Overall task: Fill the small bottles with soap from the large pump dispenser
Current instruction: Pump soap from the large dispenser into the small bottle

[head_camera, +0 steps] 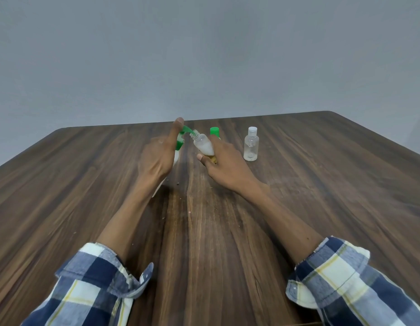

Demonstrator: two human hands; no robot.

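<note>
My left hand point(158, 152) rests flat on top of the large pump dispenser point(179, 144), a white bottle with a green pump head and spout, mostly hidden behind the hand. My right hand point(224, 161) grips a small clear bottle point(203, 143), uncapped and tilted, its neck right under the green spout. White soap fills about half of this bottle. Behind my right hand stands a bottle with a green cap point(214, 131); its body is hidden. A second small clear bottle point(251, 144) with a white cap stands upright to the right.
All of it sits on a dark wooden table point(228, 231) whose far edge runs just behind the bottles, against a plain grey wall. A few small crumbs lie on the wood near the dispenser. My checked sleeves are rolled up at the near edge.
</note>
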